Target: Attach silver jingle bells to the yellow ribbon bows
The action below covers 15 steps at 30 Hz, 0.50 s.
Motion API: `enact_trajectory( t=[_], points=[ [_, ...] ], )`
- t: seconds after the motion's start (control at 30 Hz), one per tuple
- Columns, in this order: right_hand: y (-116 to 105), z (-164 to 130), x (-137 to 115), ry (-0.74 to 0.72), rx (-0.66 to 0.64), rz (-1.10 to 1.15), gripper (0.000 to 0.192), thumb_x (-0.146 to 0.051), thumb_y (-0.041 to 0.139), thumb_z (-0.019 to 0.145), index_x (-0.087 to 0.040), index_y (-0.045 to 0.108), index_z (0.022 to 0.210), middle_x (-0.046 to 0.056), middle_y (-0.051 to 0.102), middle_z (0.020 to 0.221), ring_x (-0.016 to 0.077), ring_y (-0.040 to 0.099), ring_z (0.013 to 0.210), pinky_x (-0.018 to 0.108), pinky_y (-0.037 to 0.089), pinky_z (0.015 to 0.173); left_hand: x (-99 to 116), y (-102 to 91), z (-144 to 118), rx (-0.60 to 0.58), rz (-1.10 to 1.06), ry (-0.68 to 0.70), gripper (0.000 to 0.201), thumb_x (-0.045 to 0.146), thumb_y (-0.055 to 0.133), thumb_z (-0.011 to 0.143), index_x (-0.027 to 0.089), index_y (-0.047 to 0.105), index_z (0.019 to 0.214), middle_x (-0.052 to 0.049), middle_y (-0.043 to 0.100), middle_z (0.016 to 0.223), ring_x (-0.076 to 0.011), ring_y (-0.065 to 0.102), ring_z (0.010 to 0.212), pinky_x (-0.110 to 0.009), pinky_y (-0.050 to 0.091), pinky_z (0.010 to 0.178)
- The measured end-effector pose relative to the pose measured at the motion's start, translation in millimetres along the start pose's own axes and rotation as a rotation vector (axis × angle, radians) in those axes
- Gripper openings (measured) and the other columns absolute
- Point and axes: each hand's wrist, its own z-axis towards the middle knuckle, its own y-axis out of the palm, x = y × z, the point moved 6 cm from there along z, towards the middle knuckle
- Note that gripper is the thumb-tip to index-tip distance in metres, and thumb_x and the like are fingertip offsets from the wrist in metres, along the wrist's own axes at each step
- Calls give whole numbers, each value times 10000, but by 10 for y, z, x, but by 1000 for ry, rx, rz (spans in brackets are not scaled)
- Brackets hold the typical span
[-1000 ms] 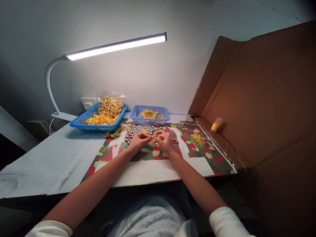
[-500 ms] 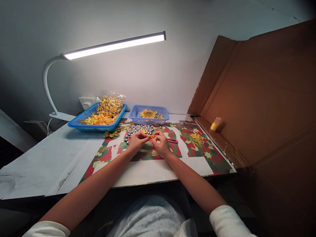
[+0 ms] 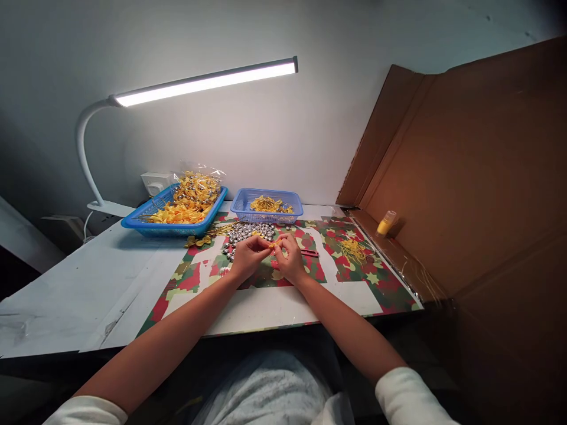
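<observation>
My left hand (image 3: pixel 246 258) and my right hand (image 3: pixel 290 258) meet over the patterned mat (image 3: pixel 354 277), fingertips pinched together on a small yellow ribbon piece (image 3: pixel 273 243). Just beyond the hands lies a heap of small silver bells (image 3: pixel 250 231). A thin red tool (image 3: pixel 309 252) rests on the mat by my right hand. A bunch of gold threads (image 3: pixel 353 249) lies further right.
A large blue tray (image 3: pixel 137 221) of yellow bows and a small blue basket (image 3: pixel 268 215) of yellow pieces stand at the back. A loose bow (image 3: pixel 199 241) lies before the tray. A desk lamp (image 3: pixel 199 84) arches overhead. A cardboard wall (image 3: pixel 478 177) with a small yellow bottle (image 3: pixel 387 223) stands at right.
Both hands have drawn closer together and shifted slightly left, still pinching the yellow piece. The view has shifted a little.
</observation>
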Motion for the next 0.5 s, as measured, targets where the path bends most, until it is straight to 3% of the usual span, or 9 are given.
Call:
enact_trajectory(
  t=[0.23, 0.37, 0.5],
  points=[
    [-100, 29, -69, 6, -131, 32, 97, -284, 607, 782, -225, 530, 783, 30, 599, 862, 191, 560, 874, 341, 440, 824, 213, -76, -25, 78, 56, 97, 214, 324, 754, 620, 181, 596, 604, -45, 685, 723, -173, 638, 684, -296, 520, 672],
    [-154, 24, -13, 78, -114, 59, 157, -319, 627, 776, -234, 575, 898, 35, 620, 927, 191, 587, 896, 335, 468, 806, 200, -84, -32, 78, 59, 95, 238, 352, 754, 629, 182, 588, 603, -54, 686, 733, -182, 641, 703, -304, 518, 682],
    [-176, 29, 58, 140, -62, 101, 182, -360, 658, 752, -224, 614, 866, 38, 637, 905, 186, 618, 858, 325, 486, 776, 203, -49, -48, -1, 93, 166, 203, 320, 730, 669, 187, 587, 615, -58, 696, 741, -189, 651, 713, -305, 514, 689]
  ],
)
